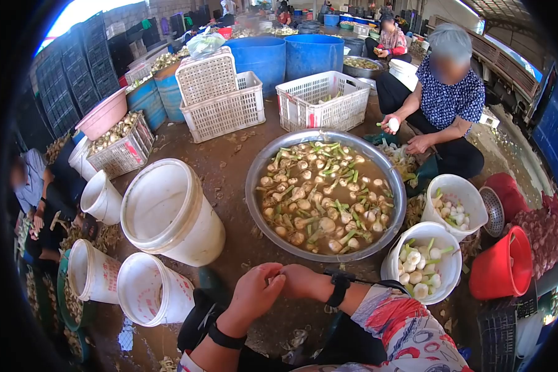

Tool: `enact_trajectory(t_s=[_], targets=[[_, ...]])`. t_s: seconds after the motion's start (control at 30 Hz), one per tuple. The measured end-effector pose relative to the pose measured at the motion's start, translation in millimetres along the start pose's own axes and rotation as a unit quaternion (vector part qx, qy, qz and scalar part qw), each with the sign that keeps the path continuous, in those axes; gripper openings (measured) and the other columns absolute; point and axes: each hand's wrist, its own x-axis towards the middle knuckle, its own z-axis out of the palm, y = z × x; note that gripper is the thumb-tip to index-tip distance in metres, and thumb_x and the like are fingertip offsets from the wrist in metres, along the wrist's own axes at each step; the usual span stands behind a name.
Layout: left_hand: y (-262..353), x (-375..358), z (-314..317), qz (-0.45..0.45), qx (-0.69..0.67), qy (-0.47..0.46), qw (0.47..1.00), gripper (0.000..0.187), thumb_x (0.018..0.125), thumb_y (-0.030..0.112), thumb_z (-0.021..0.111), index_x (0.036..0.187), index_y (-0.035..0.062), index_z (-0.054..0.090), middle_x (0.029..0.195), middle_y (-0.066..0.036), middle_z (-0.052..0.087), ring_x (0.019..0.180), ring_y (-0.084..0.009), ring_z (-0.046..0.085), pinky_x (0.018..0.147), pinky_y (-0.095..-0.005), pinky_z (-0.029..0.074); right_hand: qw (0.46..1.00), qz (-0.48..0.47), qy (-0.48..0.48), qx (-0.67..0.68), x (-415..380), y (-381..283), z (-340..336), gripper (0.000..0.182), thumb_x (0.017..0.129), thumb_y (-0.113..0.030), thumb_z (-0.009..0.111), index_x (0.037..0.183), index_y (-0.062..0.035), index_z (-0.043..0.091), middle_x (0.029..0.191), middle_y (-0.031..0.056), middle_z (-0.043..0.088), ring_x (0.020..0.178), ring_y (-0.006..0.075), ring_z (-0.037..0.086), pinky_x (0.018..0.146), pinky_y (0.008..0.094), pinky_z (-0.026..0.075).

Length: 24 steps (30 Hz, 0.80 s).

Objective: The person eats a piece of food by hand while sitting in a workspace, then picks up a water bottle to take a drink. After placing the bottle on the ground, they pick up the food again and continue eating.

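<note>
My left hand (258, 291) and my right hand (301, 282) meet just below the near rim of a wide metal basin (252, 211). The fingers of both curl inward, and whatever they may hold is hidden. Muddy water fills the basin, with many pale bulbs (328, 224) and green stems floating in it. To the right of my hands, a white bucket (451, 273) holds peeled white bulbs (420, 290). Behind it, another white bucket (477, 208) also has peeled bulbs inside.
A co-worker (446, 118) sits at the back right, holding a white bulb (393, 124). White buckets (195, 229) stand at the left. Crates (322, 108) and blue barrels (314, 57) are beyond the basin. A red bucket (493, 273) stands at the right. Another person (37, 186) sits far left.
</note>
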Motion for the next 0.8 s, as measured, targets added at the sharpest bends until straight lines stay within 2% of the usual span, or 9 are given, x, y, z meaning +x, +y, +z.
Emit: enact_trajectory(t_s=[0.1,0.27,0.5,0.7,0.77,0.8], targets=[[3,0,-1,-0.009,-0.001,-0.005,1.000,0.030,0.076,0.022,0.057,0.098,0.0012,0.058,0.087,-0.016,0.060,0.082,-0.0290,0.058,0.073,-0.0338,0.045,0.999,0.029,0.008,0.041,-2,-3,-3,0.011,0.073,-0.013,0.049,0.068,-0.0075,0.058,0.070,0.0131,0.060,0.068,0.0300,0.059,0.058,0.0382,0.045],[2,0,-1,-0.020,-0.016,-0.014,1.000,0.031,0.076,0.022,0.056,0.098,0.0004,0.058,0.088,-0.016,0.060,0.084,-0.0287,0.058,0.074,-0.0336,0.045,0.999,-0.036,-0.005,-0.018,-1,1,-1,0.011,0.073,-0.012,0.049,0.067,-0.0078,0.057,0.069,0.0127,0.060,0.068,0.0298,0.059,0.058,0.0381,0.045],[6,0,-2,-0.018,-0.002,-0.010,1.000,0.032,0.076,0.022,0.056,0.098,-0.0002,0.058,0.089,-0.017,0.060,0.085,-0.0285,0.059,0.074,-0.0336,0.045,0.999,-0.040,0.007,-0.005,0,3,1,0.011,0.072,-0.012,0.049,0.066,-0.0081,0.057,0.069,0.0123,0.060,0.068,0.0293,0.059,0.058,0.0374,0.045],[5,0,-2,-0.019,-0.003,-0.012,1.000,0.032,0.076,0.022,0.056,0.098,-0.0002,0.058,0.088,-0.016,0.060,0.083,-0.0286,0.059,0.073,-0.0336,0.045,1.000,-0.008,-0.004,0.000,-1,-4,-5,0.011,0.073,-0.013,0.049,0.068,-0.0075,0.057,0.069,0.0129,0.060,0.069,0.0300,0.059,0.059,0.0380,0.045],[8,-1,-3,-0.020,0.003,-0.012,1.000,0.032,0.076,0.022,0.056,0.098,-0.0001,0.058,0.088,-0.016,0.060,0.083,-0.0286,0.059,0.073,-0.0336,0.045,0.997,0.054,-0.004,0.054,-1,-10,-9,0.012,0.073,-0.015,0.049,0.069,-0.0078,0.058,0.071,0.0133,0.060,0.071,0.0311,0.059,0.061,0.0388,0.045],[9,0,-4,-0.018,0.008,-0.014,1.000,0.032,0.076,0.022,0.056,0.098,-0.0001,0.058,0.088,-0.016,0.060,0.083,-0.0286,0.059,0.073,-0.0335,0.045,0.997,0.054,-0.004,0.053,-1,-8,-7,0.012,0.073,-0.015,0.049,0.069,-0.0078,0.058,0.071,0.0133,0.060,0.071,0.0311,0.059,0.061,0.0388,0.045]])
